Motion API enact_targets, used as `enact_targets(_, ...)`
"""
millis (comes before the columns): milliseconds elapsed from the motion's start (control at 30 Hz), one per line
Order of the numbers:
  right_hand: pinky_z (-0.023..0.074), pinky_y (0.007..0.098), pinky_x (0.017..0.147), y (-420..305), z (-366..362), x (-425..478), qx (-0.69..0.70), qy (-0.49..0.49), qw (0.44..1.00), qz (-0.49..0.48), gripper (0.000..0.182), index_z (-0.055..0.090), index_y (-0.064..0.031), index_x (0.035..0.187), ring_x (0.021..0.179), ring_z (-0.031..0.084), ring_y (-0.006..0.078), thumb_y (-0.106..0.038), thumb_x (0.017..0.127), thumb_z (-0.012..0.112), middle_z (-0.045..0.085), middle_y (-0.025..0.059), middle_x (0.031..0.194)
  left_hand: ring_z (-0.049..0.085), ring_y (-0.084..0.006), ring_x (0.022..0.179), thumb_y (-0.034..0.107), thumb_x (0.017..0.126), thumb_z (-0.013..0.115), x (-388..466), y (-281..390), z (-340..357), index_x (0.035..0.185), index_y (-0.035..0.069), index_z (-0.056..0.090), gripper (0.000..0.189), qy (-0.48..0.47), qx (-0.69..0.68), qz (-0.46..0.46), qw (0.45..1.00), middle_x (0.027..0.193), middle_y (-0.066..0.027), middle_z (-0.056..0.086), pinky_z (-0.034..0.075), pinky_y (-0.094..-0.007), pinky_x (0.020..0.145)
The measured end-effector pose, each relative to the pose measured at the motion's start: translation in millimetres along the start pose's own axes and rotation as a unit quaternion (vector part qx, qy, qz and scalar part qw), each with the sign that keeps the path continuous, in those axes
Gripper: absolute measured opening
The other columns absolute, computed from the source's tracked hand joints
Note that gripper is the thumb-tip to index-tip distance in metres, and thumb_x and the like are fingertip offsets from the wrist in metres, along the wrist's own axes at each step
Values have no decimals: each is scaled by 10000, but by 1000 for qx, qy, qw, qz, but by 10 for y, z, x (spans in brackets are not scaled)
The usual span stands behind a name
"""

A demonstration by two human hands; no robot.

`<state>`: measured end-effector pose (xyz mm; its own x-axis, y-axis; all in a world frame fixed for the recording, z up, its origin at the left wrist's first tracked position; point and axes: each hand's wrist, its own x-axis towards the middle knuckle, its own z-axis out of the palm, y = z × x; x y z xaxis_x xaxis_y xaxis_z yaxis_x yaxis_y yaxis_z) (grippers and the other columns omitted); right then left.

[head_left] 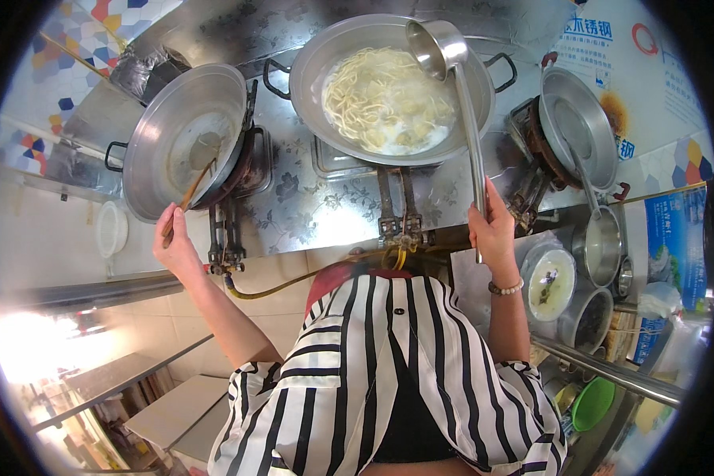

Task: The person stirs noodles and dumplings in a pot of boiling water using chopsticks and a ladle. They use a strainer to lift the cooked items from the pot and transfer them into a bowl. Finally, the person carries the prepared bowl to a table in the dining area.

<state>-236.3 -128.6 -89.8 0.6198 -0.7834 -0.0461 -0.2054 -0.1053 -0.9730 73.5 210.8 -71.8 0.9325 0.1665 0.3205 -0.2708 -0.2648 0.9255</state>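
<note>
A wide metal wok (309,128) with two black handles holds noodles (366,98) in whitish, foamy liquid. My right hand (492,229) grips the long handle of a stainless steel ladle (446,44), whose bowl is over the wok's upper right rim. At the left, my left hand (177,241) is closed on wooden chopsticks (196,185). Their tips reach into a second metal wok (149,140), which has a little cloudy liquid at its bottom. Whether the tips touch that liquid, I cannot tell.
Gas burner valves (401,232) and a yellow hose (273,288) lie along the stove's near edge. At right sit a smaller pan (583,128) with a utensil in it, a metal pot (604,256), a bowl of pale liquid (548,285) and a metal rail (613,370). A white basket (112,229) is left.
</note>
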Motion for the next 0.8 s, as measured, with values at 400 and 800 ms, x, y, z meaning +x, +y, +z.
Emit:
enact_targets(400,367,204,400,-67,-17,-19,157,-17,986,50,567,291,42,1374,489,438,47,-9,853,509,499,-3,721,530,-214,1132,-189,604,349,-16,-119,-113,1221,-32,514,657,-79,16,49,996,1177,-151,582,393,-309,954)
enact_targets(800,377,201,419,-135,0,-32,242,-48,967,68,514,344,22,1347,502,439,51,-37,862,502,483,-8,708,565,-189,950,-107,766,432,-376,868,-170,1103,-75,540,355,181,-25,154,971,1065,-156,622,434,-311,872)
